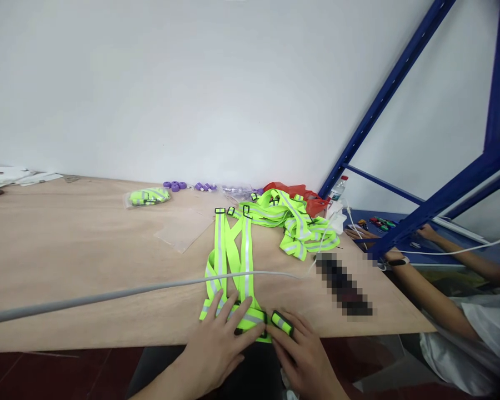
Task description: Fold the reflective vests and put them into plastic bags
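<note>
A neon-yellow strap harness (246,253) with grey reflective stripes and black buckles lies on the wooden table, reaching down to its front edge. My left hand (216,339) rests on the harness's lower band, its fingers spread. To the right, my right hand (302,347) has its fingers around the band's end by a black buckle (282,323). The tips of both hands nearly meet at a second black buckle. A grey cable crosses over the harness.
Behind lie a pile of yellow straps (295,219), a red bag (316,205), a bottle (339,188), purple rolls (175,186), a bagged harness (148,196) and a clear bag (185,230). Blue shelving (383,105) stands right, beside another person's arms (416,283).
</note>
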